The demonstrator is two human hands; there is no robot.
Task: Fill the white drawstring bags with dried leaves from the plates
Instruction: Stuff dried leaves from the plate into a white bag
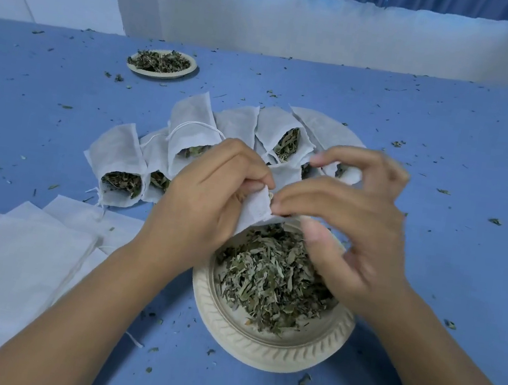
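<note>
A white drawstring bag (255,210) hangs over the near cream plate (260,346), which holds a heap of dried leaves (269,279). My left hand (210,192) grips the bag's left side near its mouth. My right hand (347,218) pinches the bag's rim with thumb and forefinger, its other fingers spread and blurred. Several filled bags (186,130) lie fanned out behind the plate, leaves showing at their mouths. A stack of flat empty bags (12,256) lies at the lower left.
A second plate (139,69) with dried leaves sits far back on the left. Leaf crumbs are scattered over the blue table (448,148). A white wall and blue curtain close off the far edge.
</note>
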